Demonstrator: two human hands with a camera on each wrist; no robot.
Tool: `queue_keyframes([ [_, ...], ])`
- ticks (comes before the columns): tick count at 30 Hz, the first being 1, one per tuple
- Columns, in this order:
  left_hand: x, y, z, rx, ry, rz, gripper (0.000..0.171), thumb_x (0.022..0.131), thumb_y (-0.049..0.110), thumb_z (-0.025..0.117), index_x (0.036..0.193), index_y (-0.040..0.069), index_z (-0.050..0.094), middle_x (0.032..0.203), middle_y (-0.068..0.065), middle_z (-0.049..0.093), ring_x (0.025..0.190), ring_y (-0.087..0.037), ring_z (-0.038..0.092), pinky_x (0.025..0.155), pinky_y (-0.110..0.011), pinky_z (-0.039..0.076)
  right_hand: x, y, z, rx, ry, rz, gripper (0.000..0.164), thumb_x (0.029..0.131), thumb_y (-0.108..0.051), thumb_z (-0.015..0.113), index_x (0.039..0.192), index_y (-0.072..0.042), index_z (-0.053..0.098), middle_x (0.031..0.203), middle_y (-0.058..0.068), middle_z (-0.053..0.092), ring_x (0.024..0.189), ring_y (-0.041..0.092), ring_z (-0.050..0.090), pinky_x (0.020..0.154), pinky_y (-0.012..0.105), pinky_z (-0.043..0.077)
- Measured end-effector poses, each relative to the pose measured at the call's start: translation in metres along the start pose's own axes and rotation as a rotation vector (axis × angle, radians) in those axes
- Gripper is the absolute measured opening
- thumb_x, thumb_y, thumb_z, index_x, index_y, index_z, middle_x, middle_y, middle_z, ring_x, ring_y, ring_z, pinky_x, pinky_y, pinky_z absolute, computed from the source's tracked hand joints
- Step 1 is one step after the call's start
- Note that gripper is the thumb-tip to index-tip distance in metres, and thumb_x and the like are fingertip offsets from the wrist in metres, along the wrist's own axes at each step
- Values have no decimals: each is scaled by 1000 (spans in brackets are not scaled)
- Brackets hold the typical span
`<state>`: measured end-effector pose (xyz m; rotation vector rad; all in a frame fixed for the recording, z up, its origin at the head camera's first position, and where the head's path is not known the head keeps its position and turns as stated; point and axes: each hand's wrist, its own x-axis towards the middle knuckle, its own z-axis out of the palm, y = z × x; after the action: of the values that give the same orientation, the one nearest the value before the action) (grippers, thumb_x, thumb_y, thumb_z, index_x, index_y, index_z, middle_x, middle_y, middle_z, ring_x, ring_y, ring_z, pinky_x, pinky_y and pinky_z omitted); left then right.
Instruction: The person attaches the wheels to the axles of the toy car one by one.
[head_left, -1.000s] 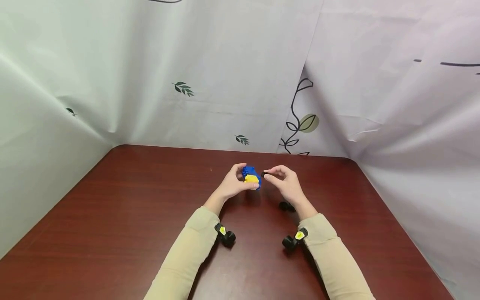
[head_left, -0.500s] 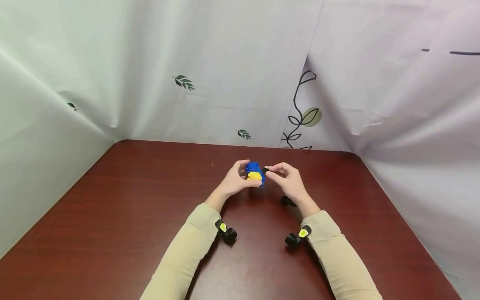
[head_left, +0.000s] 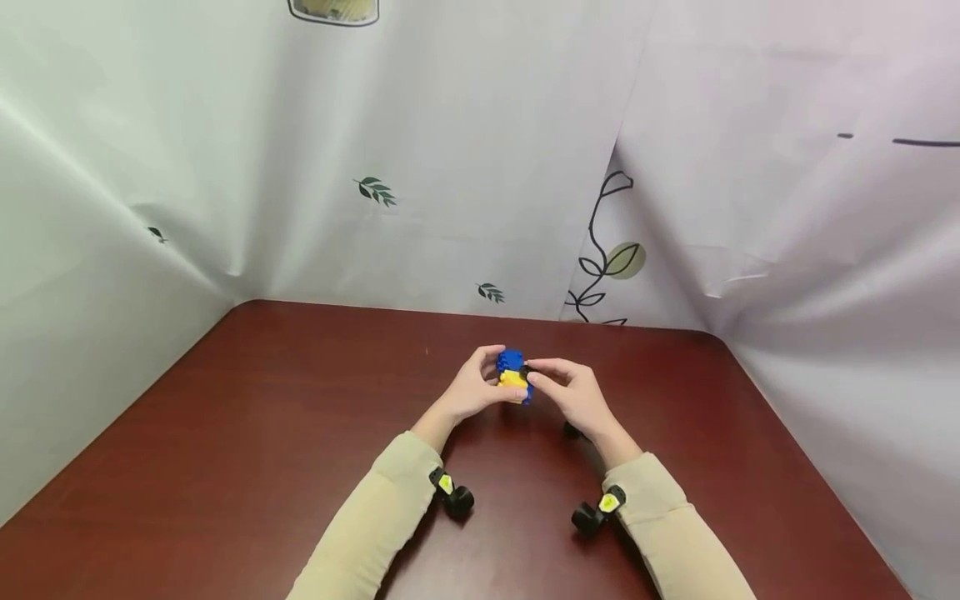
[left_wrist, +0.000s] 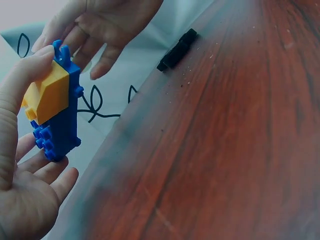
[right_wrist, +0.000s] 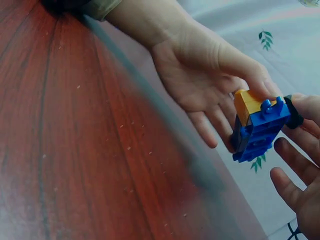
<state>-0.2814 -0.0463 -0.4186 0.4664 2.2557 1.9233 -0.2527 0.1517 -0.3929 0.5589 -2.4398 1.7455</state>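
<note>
My left hand grips a small toy built of blue and yellow plastic bricks, thumb over the yellow part and fingertips at the far end. In the left wrist view, studs and small clips show along the toy's blue body. Between thumb and fingers, my right hand pinches a small round black piece that looks like a toy wheel. That black piece sits right at the clip end of the blue body, mostly covered by the fingers. Both hands are raised above the table.
A black part with thicker ends lies on the reddish-brown table, partly behind the right wrist in the head view. A white curtain with leaf prints hangs around the table's back and sides.
The right hand has brought the black piece leftward, from beside the toy to up against it. The left hand keeps its grip on the toy. The head view has tilted slightly.
</note>
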Motion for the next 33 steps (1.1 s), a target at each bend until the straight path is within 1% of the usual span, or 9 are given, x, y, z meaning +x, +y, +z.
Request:
queue_keyframes([
  [6,-9,-4,9,-19,-19,-22,87,76,25,79,146,8,30,145,-10,40,131,-25,46,106,-41,40,-15,0,-2,22,12,16,31,90,-20,65,117,-5,66,116,14,66,98,3,61,81,20,52],
  [11,-8,2,15,-11,-9,22,89,75,27,80,147,11,30,146,-9,41,131,-25,46,105,-39,41,-15,-6,-5,73,65,81,31,91,-29,63,112,-7,68,111,10,68,93,8,63,86,38,54],
  [14,-9,8,18,-14,6,53,89,74,25,81,147,13,31,146,-9,41,129,-26,48,103,-39,43,-14,-9,-4,163,99,159,35,91,-31,63,110,-2,67,104,4,68,89,10,64,90,47,52],
  [17,-9,11,21,-7,4,72,89,75,19,80,148,14,29,149,-10,37,130,-27,47,103,-39,43,-12,-12,-3,289,105,245,36,92,-27,61,114,2,61,101,0,64,88,12,64,88,42,54],
  [19,-8,13,22,2,6,94,89,76,18,79,149,15,27,150,-11,35,131,-28,46,104,-40,42,-11,-14,-3,381,79,304,36,94,-24,59,120,1,55,105,1,59,88,13,62,84,36,55],
  [21,-7,13,23,17,10,109,89,77,18,79,149,16,27,151,-11,34,133,-28,44,106,-41,39,-9,-16,-3,438,29,360,36,97,-25,52,127,-3,50,112,3,55,90,15,61,81,31,54],
  [25,-6,14,22,25,30,130,89,75,22,80,148,18,29,149,-8,35,134,-25,43,107,-41,38,-7,-19,-3,519,-97,450,41,101,-29,41,139,-16,39,128,10,46,96,18,62,86,39,54],
  [29,-3,13,18,23,35,143,91,74,25,81,148,18,29,150,-7,35,135,-24,43,107,-40,38,-2,-21,-2,613,-196,465,46,102,-31,35,146,-24,29,136,17,40,95,21,65,86,48,53],
  [33,0,12,12,31,30,151,92,74,26,81,148,17,28,150,-7,36,136,-24,41,109,-41,36,4,-20,0,686,-247,440,49,102,-30,35,149,-29,23,139,20,36,88,21,67,78,43,57],
])
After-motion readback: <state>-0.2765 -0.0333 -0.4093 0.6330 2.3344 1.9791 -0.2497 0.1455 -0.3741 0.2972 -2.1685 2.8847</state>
